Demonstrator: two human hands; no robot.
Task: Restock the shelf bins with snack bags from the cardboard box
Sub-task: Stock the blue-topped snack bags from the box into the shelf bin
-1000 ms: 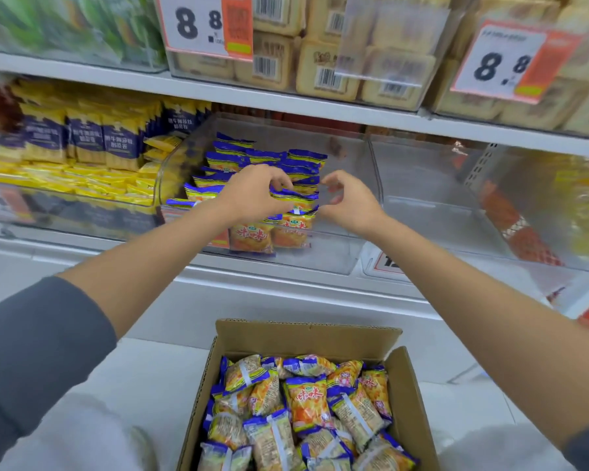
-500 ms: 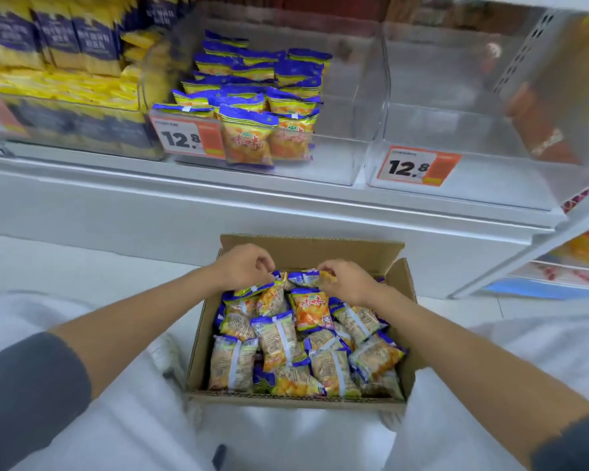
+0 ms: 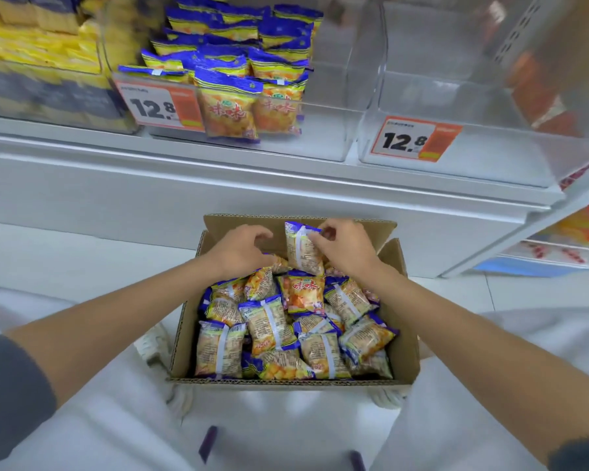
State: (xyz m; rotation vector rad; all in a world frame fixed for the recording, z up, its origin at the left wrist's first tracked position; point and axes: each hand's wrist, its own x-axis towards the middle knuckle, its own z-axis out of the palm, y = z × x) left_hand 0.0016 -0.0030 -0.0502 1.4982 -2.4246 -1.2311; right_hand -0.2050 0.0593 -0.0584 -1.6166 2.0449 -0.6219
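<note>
right hand (image 3: 347, 249) is pinching a snack bag (image 3: 303, 253) upright at the far end of the cardboard box (image 3: 405, 334); left hand (image 3: 238, 249) is curling its fingers nearby, grip unclear

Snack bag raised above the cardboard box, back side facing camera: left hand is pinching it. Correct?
No, wrong hand: the head view shows the right hand pinching the snack bag raised above the cardboard box, back side facing camera.
</note>
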